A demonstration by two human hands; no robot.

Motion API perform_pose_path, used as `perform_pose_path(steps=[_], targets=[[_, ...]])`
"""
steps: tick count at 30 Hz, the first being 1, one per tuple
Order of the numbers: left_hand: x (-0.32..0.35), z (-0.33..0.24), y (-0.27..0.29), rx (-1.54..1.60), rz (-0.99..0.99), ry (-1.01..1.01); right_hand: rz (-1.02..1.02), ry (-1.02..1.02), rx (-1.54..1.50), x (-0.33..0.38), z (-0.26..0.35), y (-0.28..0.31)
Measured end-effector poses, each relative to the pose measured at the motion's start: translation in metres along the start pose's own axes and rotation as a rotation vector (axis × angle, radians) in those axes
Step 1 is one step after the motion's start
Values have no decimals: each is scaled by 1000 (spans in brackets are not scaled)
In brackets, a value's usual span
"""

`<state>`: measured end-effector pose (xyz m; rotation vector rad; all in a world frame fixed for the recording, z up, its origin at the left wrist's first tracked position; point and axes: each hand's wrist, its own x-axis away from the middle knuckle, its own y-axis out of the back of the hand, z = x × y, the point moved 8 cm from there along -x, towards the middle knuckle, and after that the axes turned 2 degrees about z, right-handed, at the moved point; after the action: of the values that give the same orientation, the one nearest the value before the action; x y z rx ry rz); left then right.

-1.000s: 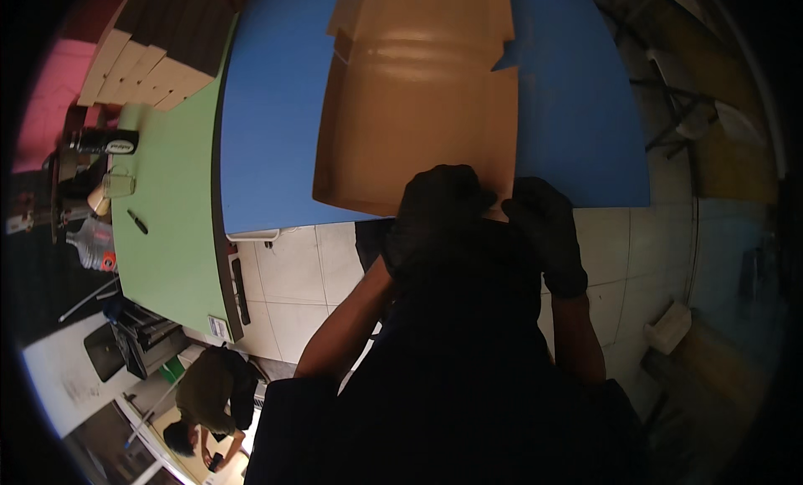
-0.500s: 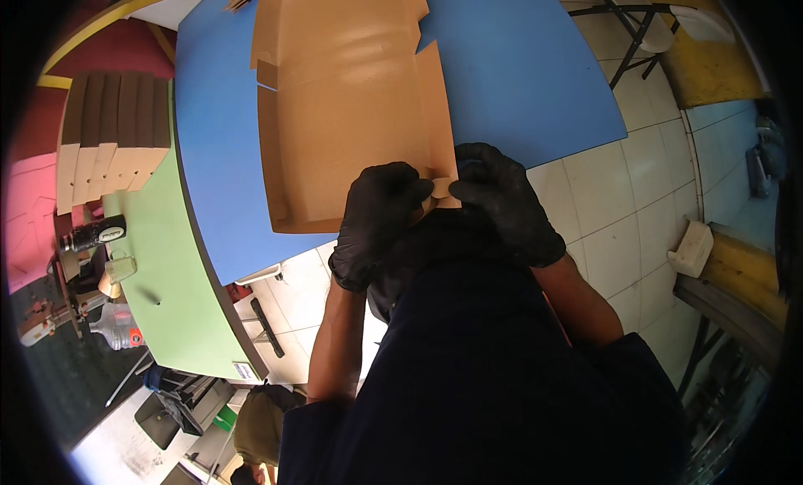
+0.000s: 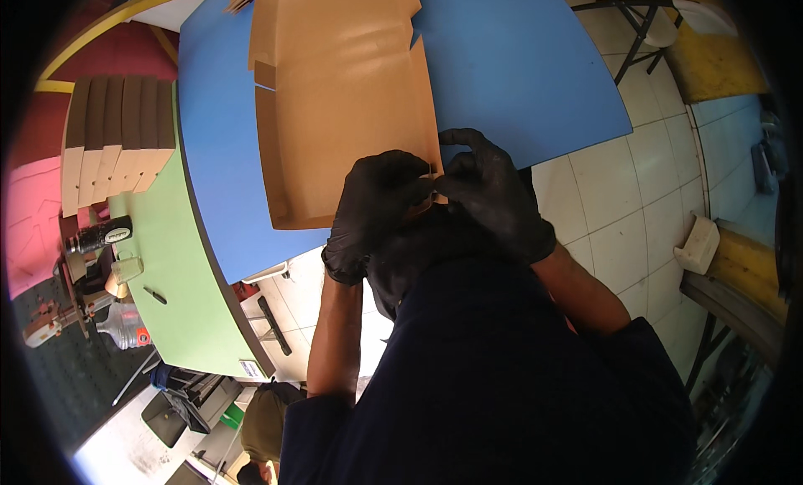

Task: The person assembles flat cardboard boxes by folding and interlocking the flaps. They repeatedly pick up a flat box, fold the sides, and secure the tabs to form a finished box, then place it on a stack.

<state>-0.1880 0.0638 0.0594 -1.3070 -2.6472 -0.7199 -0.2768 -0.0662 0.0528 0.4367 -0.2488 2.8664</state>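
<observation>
A brown cardboard box [image 3: 347, 109] lies unfolded on the blue table, its near tray with walls raised and its lid part stretching to the far edge. At its near right corner, my left hand [image 3: 381, 201], in a black glove, pinches the front wall from the inner side. My right hand [image 3: 493, 188], gloved likewise, has thumb and curled fingers closed on the right wall at that same corner. The thumbs nearly meet over a small corner flap, mostly hidden by the fingers. The near left corner of the box stands upright.
The blue table [image 3: 519, 75] reaches past the box on both sides. To the left, a green table [image 3: 184, 293] carries a row of folded boxes [image 3: 121, 134], a black bottle [image 3: 100, 234], a glass jar [image 3: 127, 268] and a pen [image 3: 155, 295]. Another person [image 3: 263, 426] is at lower left.
My right hand has shifted left, pressing the right wall inward, and its thumb is now closer to my left thumb. The corner flap is now more covered by the fingers.
</observation>
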Motion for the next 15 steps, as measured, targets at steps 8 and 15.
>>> perform_pose_path(steps=[8, 15], targets=[[-5, -1, -1, 69, 47, -8, 94, 4, 164, -12, 5, 3], [-10, -12, 10, -525, -68, -198, 146, -6, 13, -22, -9, -9]])
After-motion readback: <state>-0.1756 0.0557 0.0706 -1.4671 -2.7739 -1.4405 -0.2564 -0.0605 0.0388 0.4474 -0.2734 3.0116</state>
